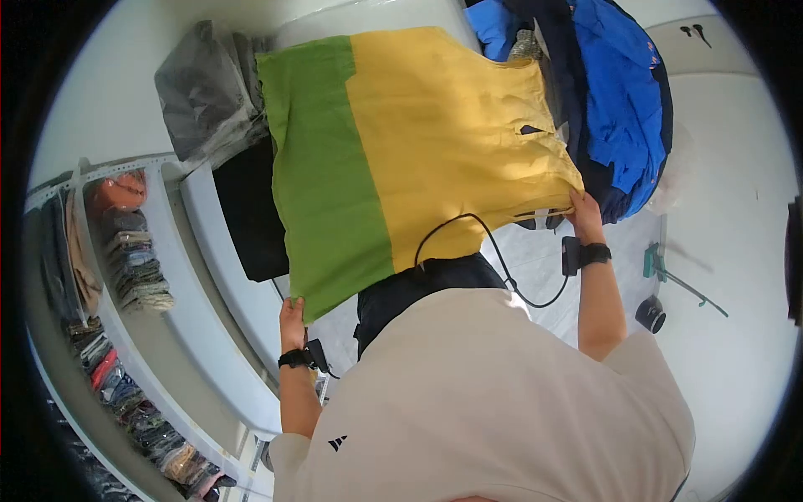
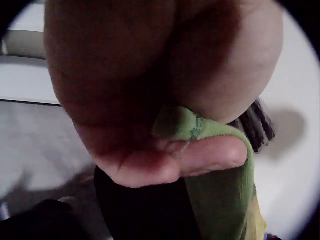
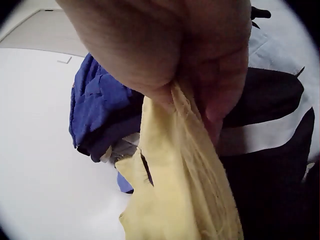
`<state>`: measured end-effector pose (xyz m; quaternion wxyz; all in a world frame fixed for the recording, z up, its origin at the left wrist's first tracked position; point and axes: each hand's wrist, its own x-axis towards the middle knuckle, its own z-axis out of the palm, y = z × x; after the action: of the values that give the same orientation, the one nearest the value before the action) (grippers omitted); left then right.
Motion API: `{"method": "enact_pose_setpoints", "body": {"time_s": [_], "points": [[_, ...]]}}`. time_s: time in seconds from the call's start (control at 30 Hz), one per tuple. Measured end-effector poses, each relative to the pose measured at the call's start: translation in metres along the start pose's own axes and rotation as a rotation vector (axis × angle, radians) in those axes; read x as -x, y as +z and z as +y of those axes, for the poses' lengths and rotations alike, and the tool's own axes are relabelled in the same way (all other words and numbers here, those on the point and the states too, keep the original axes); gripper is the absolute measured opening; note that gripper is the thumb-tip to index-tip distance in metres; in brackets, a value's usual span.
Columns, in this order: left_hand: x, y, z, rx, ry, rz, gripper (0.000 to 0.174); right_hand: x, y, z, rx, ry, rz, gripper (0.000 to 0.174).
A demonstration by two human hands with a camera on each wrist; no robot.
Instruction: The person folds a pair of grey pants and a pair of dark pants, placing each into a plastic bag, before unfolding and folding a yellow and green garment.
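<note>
A yellow and green garment [image 1: 435, 125] is spread out between both hands in the head view. My left hand [image 1: 292, 325] pinches its green corner at the lower left; in the left wrist view the green edge [image 2: 220, 129] passes between thumb and fingers of the hand [image 2: 150, 100]. My right hand [image 1: 587, 219] grips the yellow end at the right, near a small slit. In the right wrist view the yellow cloth [image 3: 167, 200] is bunched in the grip of the hand [image 3: 175, 55]. A black cable crosses the garment's lower edge.
Blue and dark clothes [image 1: 619, 92] are heaped at the upper right. A grey plastic bag [image 1: 205, 92] and a black item [image 1: 251, 217] lie at the left. White shelves [image 1: 180, 243] hold folded, bagged clothes. A green stand [image 1: 669, 272] is on the right.
</note>
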<state>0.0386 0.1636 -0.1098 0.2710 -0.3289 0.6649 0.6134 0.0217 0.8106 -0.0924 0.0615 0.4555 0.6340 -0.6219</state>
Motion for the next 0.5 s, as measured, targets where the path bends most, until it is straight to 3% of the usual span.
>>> {"method": "enact_pose_setpoints", "body": {"time_s": [0.07, 0.13, 0.2, 0.23, 0.3, 0.37, 0.5], "points": [[0.001, -0.005, -0.019, -0.015, -0.057, -0.017, 0.026, -0.001, -0.002, 0.009, -0.001, 0.027, -0.009, 0.028], [0.001, -0.005, -0.026, -0.030, -0.107, -0.035, 0.028, 0.000, 0.001, 0.013, 0.017, 0.124, 0.107, 0.027], [0.010, 0.022, -0.002, -0.073, -0.049, 0.197, 0.035, -0.002, 0.004, 0.014, 0.039, 0.166, 0.124, 0.025], [0.021, 0.040, 0.033, -0.088, -0.011, 0.216, 0.042, -0.004, 0.007, 0.014, 0.052, 0.134, 0.115, 0.025], [-0.016, 0.032, 0.022, 0.057, 0.257, 0.168, 0.043, -0.008, 0.018, 0.007, 0.066, 0.104, 0.103, 0.025], [-0.035, 0.038, 0.056, 0.169, 0.188, 0.041, 0.039, -0.020, 0.038, -0.006, -0.124, -0.007, 0.125, 0.024], [-0.075, 0.056, 0.114, 0.313, 0.207, 0.078, 0.030, -0.069, 0.048, -0.017, -0.390, 0.010, 0.207, 0.022]]}}
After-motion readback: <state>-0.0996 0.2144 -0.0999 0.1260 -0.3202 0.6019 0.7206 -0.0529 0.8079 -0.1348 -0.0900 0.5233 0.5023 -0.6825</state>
